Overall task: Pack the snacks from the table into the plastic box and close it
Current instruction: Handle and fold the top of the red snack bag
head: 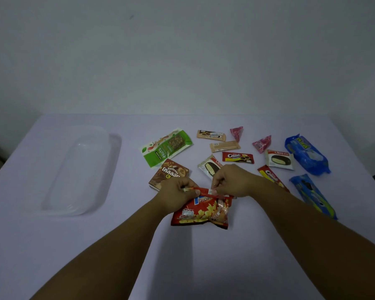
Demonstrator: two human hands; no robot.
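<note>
A red potato-chip bag [200, 212] lies near the table's middle, and both hands pinch its top edge. My left hand [178, 194] grips the upper left corner, my right hand [231, 180] the upper right. A clear plastic box [59, 189] stands at the left, open, with nothing visible inside; its lid cannot be told apart from it. Several snacks lie beyond the hands: a green nuts pack [166, 147], a brown chocolate box [168, 176], a choco pie [209, 167], a red Cream-O pack [237, 157].
Further right lie another choco pie [279, 159], two pink triangular candies [236, 132], two tan wafer bars [224, 146], a red cookie stick [271, 176] and two blue cookie packs [306, 154]. The white table [52, 245] meets a plain wall behind.
</note>
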